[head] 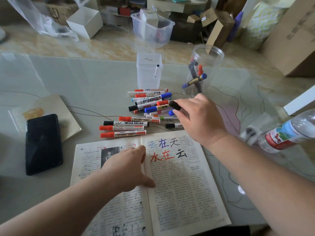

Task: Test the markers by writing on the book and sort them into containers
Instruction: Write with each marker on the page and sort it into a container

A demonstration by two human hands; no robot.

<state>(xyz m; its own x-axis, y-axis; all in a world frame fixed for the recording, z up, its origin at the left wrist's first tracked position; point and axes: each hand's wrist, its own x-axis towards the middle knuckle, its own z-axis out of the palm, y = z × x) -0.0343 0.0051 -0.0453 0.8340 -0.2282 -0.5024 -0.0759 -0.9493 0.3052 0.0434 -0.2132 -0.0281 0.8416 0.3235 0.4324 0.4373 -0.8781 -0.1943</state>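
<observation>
An open book (179, 181) lies at the near edge of the table, with blue, red and black characters written on its right page. My left hand (126, 169) rests flat on the book's fold. My right hand (199, 118) hovers over a pile of markers (150, 103) and grips a black-capped marker (174, 105). Four more markers (124, 126) lie in a row near the book. Behind the pile, a square clear container (149, 72) holds one marker. A round clear jar (202, 68) to its right holds several markers.
A black phone (43, 143) lies on a notebook (56, 114) at the left. At the right edge lies a plastic water bottle (288, 132) on its side. Beyond the glass table, boxes, a clear bin (151, 28) and plastic bags crowd the floor.
</observation>
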